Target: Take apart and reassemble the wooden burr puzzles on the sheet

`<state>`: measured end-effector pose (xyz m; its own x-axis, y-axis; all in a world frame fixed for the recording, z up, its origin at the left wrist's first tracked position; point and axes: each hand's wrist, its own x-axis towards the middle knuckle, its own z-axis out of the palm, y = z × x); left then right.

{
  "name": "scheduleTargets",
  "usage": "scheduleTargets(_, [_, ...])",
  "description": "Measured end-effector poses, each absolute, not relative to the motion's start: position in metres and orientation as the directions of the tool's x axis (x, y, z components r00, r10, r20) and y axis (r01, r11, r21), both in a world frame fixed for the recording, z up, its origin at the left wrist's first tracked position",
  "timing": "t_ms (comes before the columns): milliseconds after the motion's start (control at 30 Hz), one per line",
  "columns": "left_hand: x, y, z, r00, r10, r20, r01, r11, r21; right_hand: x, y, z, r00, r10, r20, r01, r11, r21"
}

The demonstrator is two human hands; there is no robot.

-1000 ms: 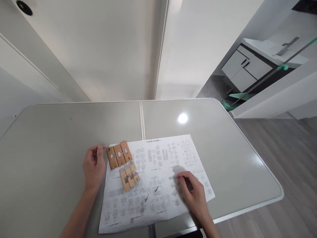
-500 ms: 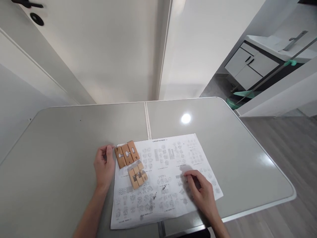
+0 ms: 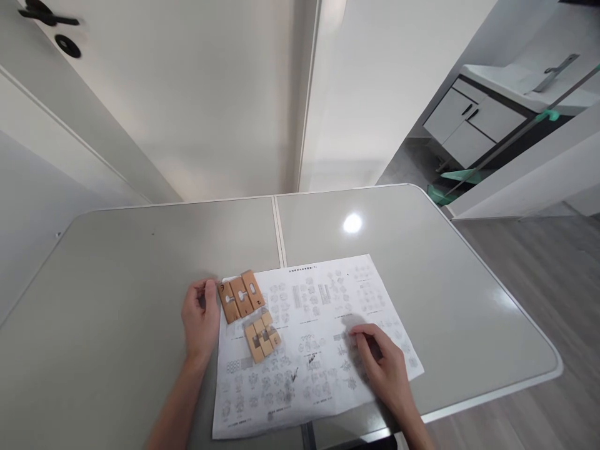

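My left hand [image 3: 201, 315] rests on the table with its fingers curled in and nothing visible in them. Its fingertips reach the upper left corner of a row of flat wooden puzzle pieces [image 3: 241, 297] with slots cut through them and handwritten marks. Just below that row lies a second, smaller group of notched light-wood puzzle pieces [image 3: 263, 337], fitted side by side. Both groups are on a printed paper sheet [image 3: 328, 369] covered in small diagrams. On the sheet's right part lies my right hand [image 3: 382, 362], thumb and fingers drawn together, nothing visible in them.
The grey table [image 3: 117, 300] has a seam [image 3: 279, 231] down its middle and rounded corners. Beyond its far edge stands a white door [image 3: 225, 94]. A washbasin cabinet [image 3: 473, 119] and a green-fitted pole are at the back right.
The view has shifted slightly, so the sheet and pieces appear a little lower. My left hand sits marginally closer to the wooden pieces; my right hand holds nearly the same pose.
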<state>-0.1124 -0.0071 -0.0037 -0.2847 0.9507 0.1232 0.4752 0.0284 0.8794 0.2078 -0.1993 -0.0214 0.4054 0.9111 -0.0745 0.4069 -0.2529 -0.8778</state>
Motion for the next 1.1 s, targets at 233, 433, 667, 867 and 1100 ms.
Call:
scheduleTargets(233, [-0.1114, -0.007, -0.0042, -0.292, 0.948, 0.127, 0.481, 0.031, 0.876, 0.2088, -0.2005, -0.023, 0.412, 0.908, -0.081, 0.393, -0.257, -0.883])
scheduleTargets(433, [-0.1102, -0.0035, -0.0069, -0.272, 0.953, 0.13, 0.522, 0.033, 0.852, 0.2095, -0.2004, -0.0216, 0.413, 0.907, -0.082, 0.388, -0.257, -0.885])
scheduleTargets(667, [-0.1132, -0.0067, 0.0004, -0.012, 0.978, 0.21, 0.642, -0.154, 0.752, 0.209, -0.199, -0.0166, 0.423, 0.904, -0.07, 0.376, -0.245, -0.894])
scheduleTargets(867, [-0.1189, -0.0101, -0.0018, 0.318, 0.931, 0.177, 0.784, -0.364, 0.502, 0.2111, -0.1984, -0.0161, 0.409, 0.911, -0.062, 0.387, -0.234, -0.892])
scheduleTargets(1100, [-0.1165, -0.0047, -0.0044, 0.443, 0.889, 0.118, 0.763, -0.443, 0.471, 0.2123, -0.2004, -0.0195, 0.4, 0.913, -0.079, 0.376, -0.243, -0.894])
